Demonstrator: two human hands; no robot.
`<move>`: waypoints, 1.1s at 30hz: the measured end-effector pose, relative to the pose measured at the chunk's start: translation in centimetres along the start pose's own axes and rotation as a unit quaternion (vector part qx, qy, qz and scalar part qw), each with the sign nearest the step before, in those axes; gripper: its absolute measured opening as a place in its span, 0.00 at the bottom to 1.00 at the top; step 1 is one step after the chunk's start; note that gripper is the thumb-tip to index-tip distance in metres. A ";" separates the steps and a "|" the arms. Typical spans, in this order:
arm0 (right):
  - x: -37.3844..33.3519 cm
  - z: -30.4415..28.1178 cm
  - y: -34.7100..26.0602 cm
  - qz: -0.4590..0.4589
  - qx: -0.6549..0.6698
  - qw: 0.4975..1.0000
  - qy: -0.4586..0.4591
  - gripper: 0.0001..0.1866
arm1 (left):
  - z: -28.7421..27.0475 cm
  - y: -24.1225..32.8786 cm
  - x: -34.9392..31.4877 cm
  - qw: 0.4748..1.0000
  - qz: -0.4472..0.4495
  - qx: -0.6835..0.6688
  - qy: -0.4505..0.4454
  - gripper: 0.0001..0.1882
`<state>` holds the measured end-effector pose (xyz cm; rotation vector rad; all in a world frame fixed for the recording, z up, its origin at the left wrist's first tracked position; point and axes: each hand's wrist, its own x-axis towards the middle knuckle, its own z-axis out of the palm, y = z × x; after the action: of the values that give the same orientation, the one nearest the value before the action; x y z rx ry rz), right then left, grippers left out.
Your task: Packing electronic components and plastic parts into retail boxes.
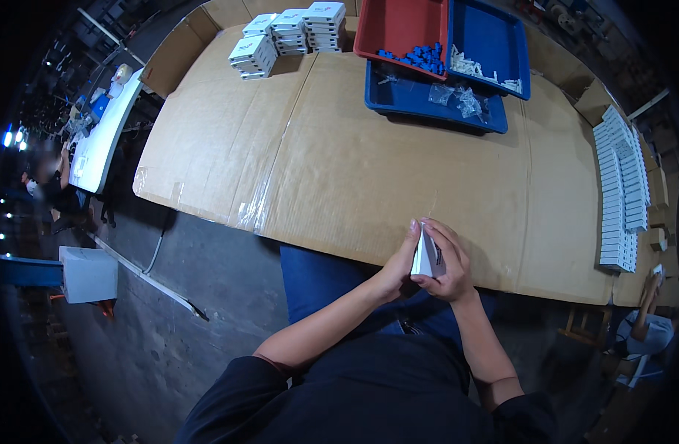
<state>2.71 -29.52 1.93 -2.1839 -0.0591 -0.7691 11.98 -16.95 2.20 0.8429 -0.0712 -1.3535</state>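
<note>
Between my two hands, over the near edge of the cardboard-covered table (399, 177), I hold a small white plastic case (425, 259) on its edge. My left hand (400, 260) presses against its left side, fingers closed along it. Curled round the right side and top is my right hand (450, 265), its thumb at the near lower corner. Dark print shows on the side facing my right hand. My palms and fingers hide much of the case.
Stacks of similar white cases (288, 33) stand at the far left. A red tray (399, 29) holds blue parts; blue trays (495, 44) hold white pieces and clear bags. Rows of white cases (617, 200) line the right edge. Other people sit at far left and lower right.
</note>
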 end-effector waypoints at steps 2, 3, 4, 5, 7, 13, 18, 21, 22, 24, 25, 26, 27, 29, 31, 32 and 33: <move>0.3 0.5 0.0 -0.013 -0.002 1.000 0.006 0.46 | -0.3 0.0 0.2 1.000 0.001 -0.005 0.008 0.40; 0.4 0.7 0.0 -0.019 -0.006 1.000 0.016 0.45 | -0.5 0.1 0.2 1.000 0.001 -0.009 0.014 0.40; 0.5 0.8 -0.1 -0.023 -0.010 0.999 0.026 0.45 | -0.8 0.1 0.3 1.000 0.002 -0.010 0.015 0.40; 0.6 1.0 -0.1 -0.024 -0.009 0.999 0.024 0.45 | -1.2 0.0 0.4 1.000 -0.001 -0.016 0.012 0.40; 0.8 1.4 -0.2 -0.010 0.021 0.999 0.041 0.44 | -1.7 0.0 0.5 1.000 -0.001 -0.022 0.010 0.40; 0.5 3.7 0.2 0.090 0.250 0.925 0.270 0.46 | -2.2 -0.8 0.8 0.993 -0.016 -0.119 0.011 0.42; 4.0 0.6 1.1 0.069 0.072 0.960 0.262 0.41 | -1.2 1.1 0.7 0.989 0.108 -0.101 0.015 0.39; 4.2 0.2 2.8 0.079 0.040 0.963 0.255 0.27 | -5.0 1.4 2.6 0.966 0.252 -0.008 0.053 0.32; 3.5 -0.5 3.3 0.099 -0.055 0.977 0.179 0.24 | -6.4 1.4 2.9 0.941 0.303 0.133 0.069 0.30; 1.9 -1.2 4.1 0.145 -0.135 0.975 0.100 0.22 | -6.9 2.2 2.3 0.901 0.332 0.262 0.096 0.22; 1.4 -1.6 3.9 0.143 -0.131 0.976 0.099 0.22 | -6.7 2.6 1.6 0.899 0.334 0.264 0.100 0.22; 1.0 -2.2 3.4 0.114 -0.179 0.975 0.063 0.22 | -6.5 3.0 0.9 0.836 0.368 0.382 0.145 0.21; 0.7 -2.6 2.8 0.085 -0.226 0.970 0.026 0.21 | -6.4 3.4 0.2 0.754 0.392 0.492 0.187 0.20; 0.2 -3.2 1.5 0.092 -0.231 0.968 0.013 0.20 | -6.6 4.0 -1.0 0.714 0.389 0.538 0.221 0.20; -0.6 -3.5 0.6 0.130 -0.243 0.958 -0.081 0.19 | -7.5 3.8 -2.1 0.569 0.385 0.710 0.155 0.21; -0.6 -3.5 -0.1 0.157 -0.228 0.954 -0.112 0.20 | -7.6 3.5 -2.5 0.559 0.355 0.742 0.101 0.20; -0.8 -3.2 -0.1 0.157 -0.226 0.955 -0.113 0.20 | -7.6 3.0 -2.8 0.558 0.354 0.743 0.103 0.20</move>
<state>0.40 -31.58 3.16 -2.6191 0.3751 -0.3725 17.54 -10.84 -0.28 2.0464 -1.3908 -0.0770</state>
